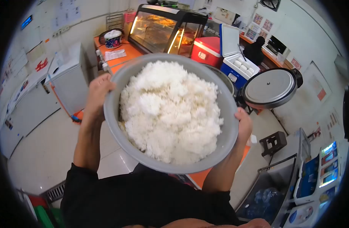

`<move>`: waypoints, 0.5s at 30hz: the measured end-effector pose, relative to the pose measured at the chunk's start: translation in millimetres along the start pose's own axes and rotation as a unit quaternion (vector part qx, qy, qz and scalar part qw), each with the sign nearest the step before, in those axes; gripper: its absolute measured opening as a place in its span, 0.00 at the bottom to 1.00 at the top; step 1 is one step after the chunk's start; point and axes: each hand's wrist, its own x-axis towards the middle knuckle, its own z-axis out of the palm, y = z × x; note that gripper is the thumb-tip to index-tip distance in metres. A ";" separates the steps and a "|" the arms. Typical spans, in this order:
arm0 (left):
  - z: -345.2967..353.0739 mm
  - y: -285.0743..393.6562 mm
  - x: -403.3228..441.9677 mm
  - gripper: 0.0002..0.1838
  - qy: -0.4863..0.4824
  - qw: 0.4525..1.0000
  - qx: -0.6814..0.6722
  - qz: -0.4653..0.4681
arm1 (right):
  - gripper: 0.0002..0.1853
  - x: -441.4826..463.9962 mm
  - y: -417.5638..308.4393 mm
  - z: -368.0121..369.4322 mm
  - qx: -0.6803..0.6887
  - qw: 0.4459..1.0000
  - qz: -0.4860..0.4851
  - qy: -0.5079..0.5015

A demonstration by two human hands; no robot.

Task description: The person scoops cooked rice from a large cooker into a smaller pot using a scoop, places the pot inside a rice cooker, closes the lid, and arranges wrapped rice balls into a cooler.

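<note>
A large grey basin (114, 131) full of cooked white rice (170, 114) is held up in front of me, tilted so that its inside faces the camera. My left hand (99, 91) grips the rim on the left side. On the opposite side my right hand (243, 123) is closed round the rim, its thumb near the edge. Most of the fingers of both hands are hidden behind the basin. Just beyond the right rim is a round pot whose hinged lid (271, 87) stands raised; the basin covers most of the pot.
Behind the basin, an orange counter (123, 62) bears a lit glass food warmer (155, 28), a red cooler (205, 49) and an open blue cooler (235, 70) with white packs. A dark stool (273, 143) stands at right. A person in black (254, 51) is farther back. White chest freezers (70, 74) stand at left.
</note>
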 end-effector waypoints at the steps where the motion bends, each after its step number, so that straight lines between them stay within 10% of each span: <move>1: 3.1 -4.1 45.7 0.05 -0.006 1.000 -0.005 0.014 | 0.09 31.6 -10.6 18.9 -0.045 0.998 -0.036 0.009; 4: 17.5 -26.8 157.5 0.07 -0.019 0.988 -0.006 0.151 | 0.09 97.7 -29.8 61.1 -0.066 0.991 -0.064 0.098; 15: 152.5 -129.1 440.3 0.07 -0.246 0.941 -0.228 0.043 | 0.09 249.3 -30.0 101.4 -0.090 0.950 -0.117 0.276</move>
